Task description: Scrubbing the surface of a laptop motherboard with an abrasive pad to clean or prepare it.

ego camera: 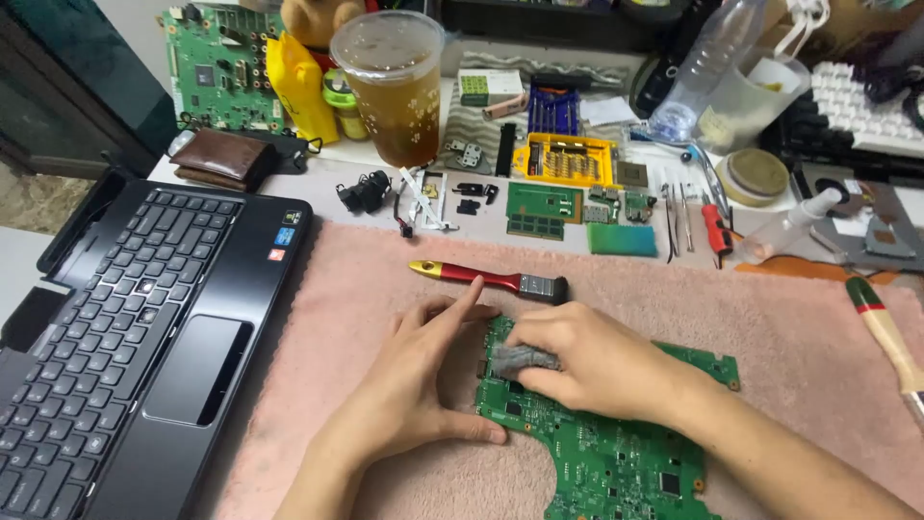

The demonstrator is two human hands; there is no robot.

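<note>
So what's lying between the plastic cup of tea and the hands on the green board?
In the head view, a red-handled brush lies on the pink towel between them.

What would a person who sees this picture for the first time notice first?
Most likely the two hands in the middle: the right hand presses a small grey wad onto a green circuit board on the pink cloth, and the left hand steadies the board's edge. Next come the black laptop at the left and the plastic cup of brown drink at the top.
</note>
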